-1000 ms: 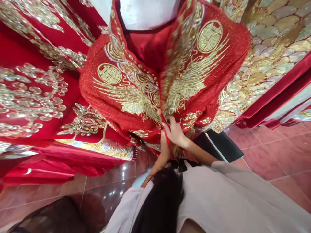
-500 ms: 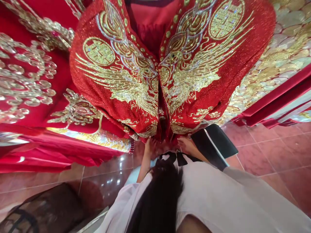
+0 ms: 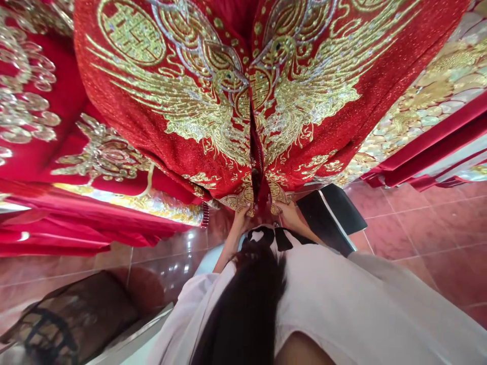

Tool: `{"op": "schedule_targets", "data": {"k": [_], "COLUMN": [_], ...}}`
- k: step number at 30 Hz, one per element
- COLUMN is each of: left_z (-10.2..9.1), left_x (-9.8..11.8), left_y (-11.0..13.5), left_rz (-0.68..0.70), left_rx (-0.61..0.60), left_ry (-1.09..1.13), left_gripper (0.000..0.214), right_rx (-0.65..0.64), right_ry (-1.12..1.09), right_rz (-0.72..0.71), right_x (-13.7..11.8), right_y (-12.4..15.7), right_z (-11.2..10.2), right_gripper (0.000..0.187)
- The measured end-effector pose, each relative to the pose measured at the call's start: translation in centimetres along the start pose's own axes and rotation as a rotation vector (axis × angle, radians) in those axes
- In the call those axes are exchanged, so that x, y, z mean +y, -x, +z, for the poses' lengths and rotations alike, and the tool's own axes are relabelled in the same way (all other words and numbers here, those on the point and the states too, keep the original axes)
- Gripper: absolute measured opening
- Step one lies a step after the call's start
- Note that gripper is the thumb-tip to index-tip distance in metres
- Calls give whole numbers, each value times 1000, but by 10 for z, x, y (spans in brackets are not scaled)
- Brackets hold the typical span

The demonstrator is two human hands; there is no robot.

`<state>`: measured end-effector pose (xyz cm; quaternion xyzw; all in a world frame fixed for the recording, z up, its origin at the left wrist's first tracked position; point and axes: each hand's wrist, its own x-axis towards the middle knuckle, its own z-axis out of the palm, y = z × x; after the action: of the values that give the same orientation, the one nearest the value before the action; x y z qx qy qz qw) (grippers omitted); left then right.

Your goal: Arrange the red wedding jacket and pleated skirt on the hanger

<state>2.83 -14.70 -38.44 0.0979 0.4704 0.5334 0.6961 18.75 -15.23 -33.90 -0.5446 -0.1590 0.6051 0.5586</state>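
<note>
A red jacket (image 3: 327, 109) with gold embroidered birds and round medallions fills the upper middle of the head view. Its two front edges meet at the chest and part lower down, where zipper teeth (image 3: 259, 152) show. My left hand (image 3: 242, 213) pinches the bottom corner of the left front panel, thumb on top. The matching corner of the other panel is gripped by my right hand (image 3: 283, 209). Both hands are close together, just in front of my body. Fingers under the cloth are hidden.
Red garments with clear beads (image 3: 108, 152) hang at left; a gold-scaled garment (image 3: 414, 119) hangs at right. A black flat-topped object (image 3: 331, 215) stands right of my right hand. At lower left a dark brown bag (image 3: 83, 314) rests over the tiled floor (image 3: 418, 218).
The jacket looks larger and nearer, its hem corners lifted more into sight. Both hands have risen slightly in view, still holding the hem, and the right one has moved a little inward.
</note>
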Motion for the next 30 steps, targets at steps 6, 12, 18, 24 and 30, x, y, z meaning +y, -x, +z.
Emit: {"op": "schedule_targets", "data": {"k": [6,12,18,24,30], "left_z": [25,41,48,56,59], "left_x": [-6,0,0,-7,-7], "left_y": [8,17,26,23,26], "left_rz": [-16,11,44,68,61], "left_rx": [-53,-102,-108,-81,-100], "left_ry": [6,-21,-77,-135,-178], "left_gripper": [12,24,19,19,19], "right_rx": [-2,37,-6,-42,-35], "right_ry": [-12,31,5,-38,-67], "right_rz": [15,12,25,80,109], "right_x": [-9,-12,-13,-16,-17], "right_y": [7,13,14,16,18], "right_z": [7,15,15,17,19], "right_gripper": [34,35,36,42,44]}}
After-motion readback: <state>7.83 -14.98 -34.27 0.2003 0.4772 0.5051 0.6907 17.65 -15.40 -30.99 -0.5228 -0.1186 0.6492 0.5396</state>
